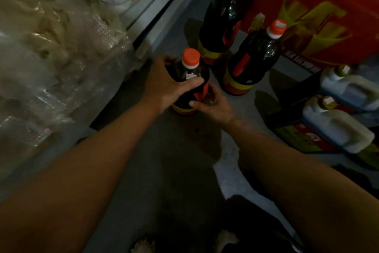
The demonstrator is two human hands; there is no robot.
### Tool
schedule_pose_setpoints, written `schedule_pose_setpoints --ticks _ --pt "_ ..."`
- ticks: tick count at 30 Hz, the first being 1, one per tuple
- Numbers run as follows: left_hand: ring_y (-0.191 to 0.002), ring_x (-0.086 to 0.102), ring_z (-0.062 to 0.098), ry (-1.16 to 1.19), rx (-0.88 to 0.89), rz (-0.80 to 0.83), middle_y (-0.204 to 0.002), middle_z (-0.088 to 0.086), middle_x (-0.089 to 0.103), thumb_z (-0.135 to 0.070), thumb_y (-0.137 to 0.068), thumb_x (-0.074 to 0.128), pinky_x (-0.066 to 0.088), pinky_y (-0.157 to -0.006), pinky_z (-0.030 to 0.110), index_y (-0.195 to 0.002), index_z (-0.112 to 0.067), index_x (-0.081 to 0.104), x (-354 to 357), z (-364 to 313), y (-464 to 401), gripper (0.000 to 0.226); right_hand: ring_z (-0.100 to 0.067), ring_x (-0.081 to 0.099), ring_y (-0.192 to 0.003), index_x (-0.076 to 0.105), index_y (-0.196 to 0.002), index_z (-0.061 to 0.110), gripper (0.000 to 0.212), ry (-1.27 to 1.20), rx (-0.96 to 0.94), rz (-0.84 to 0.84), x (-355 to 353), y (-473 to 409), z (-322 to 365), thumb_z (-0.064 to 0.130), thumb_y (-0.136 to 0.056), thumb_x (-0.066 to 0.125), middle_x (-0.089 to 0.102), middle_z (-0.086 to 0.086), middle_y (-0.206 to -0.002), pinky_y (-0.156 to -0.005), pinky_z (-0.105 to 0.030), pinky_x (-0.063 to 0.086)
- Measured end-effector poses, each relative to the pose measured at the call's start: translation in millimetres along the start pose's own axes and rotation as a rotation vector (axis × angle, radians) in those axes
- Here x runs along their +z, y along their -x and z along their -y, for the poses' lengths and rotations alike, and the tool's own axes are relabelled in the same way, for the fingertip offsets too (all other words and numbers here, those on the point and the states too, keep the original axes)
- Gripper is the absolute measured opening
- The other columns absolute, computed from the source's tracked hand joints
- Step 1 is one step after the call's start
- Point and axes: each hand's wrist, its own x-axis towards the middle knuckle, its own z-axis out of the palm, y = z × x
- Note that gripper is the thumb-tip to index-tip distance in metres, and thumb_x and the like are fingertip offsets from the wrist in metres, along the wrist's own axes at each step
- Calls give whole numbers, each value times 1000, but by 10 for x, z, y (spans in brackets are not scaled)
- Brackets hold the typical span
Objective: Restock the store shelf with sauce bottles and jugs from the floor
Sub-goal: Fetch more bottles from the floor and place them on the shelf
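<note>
Three dark sauce bottles with orange caps are seen upright on the grey floor (176, 150). The nearest bottle (189, 76), beside the shelf edge (155, 25), is gripped by both hands: the left hand (164, 86) is wrapped round its shoulder, thumb laid across the front, and the right hand (213, 103) is curled against its lower label. Two more bottles (220, 27) (254, 57) are stood just behind it. Two white jugs (336, 125) (350, 88) are placed at the right, below a red carton (320, 6). Clear plastic packets (51, 47) are stacked at the left.
</note>
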Motion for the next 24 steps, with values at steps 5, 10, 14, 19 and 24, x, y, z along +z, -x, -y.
schedule_pose_setpoints --ticks 5,10,14,19,24 --pt "-132 51 15 -86 23 79 -142 -5 53 -81 -48 81 46 -106 45 -138 -38 47 9 225 -19 105 -18 28 -150 18 -160 30 109 80 11 83 41 -40 -107 21 -76 88 32 1 -162 -122 -40 29" --pt "-121 54 -5 128 22 305 -133 -15 55 -35 -55 94 43 -102 22 -137 -30 43 -96 194 92 97 -17 26 -150 13 -160 27 113 61 -34 102 131 5 -158 14 -76 87 29 1 -162 -120 -40 30" --pt "-128 51 10 166 -46 240 -140 -7 53 -33 -57 95 41 -111 40 -143 -22 39 -156 225 148 103 -20 29 -149 19 -159 22 107 77 -52 78 173 40 -125 10 -77 86 34 -1 -161 -119 -37 31" --pt "-122 60 12 254 -122 151 -132 -7 64 -62 -44 93 47 -105 46 -137 -28 54 -218 277 251 106 -2 42 -127 38 -153 21 89 74 -48 149 188 216 -91 13 -78 86 51 12 -138 -89 -1 39" --pt "-114 66 19 343 -280 42 -127 -3 67 -77 -41 84 50 -101 45 -132 -34 60 -280 245 268 103 -8 59 -123 56 -141 27 86 -113 79 287 311 338 -137 32 -63 92 64 12 -134 -103 -29 51"
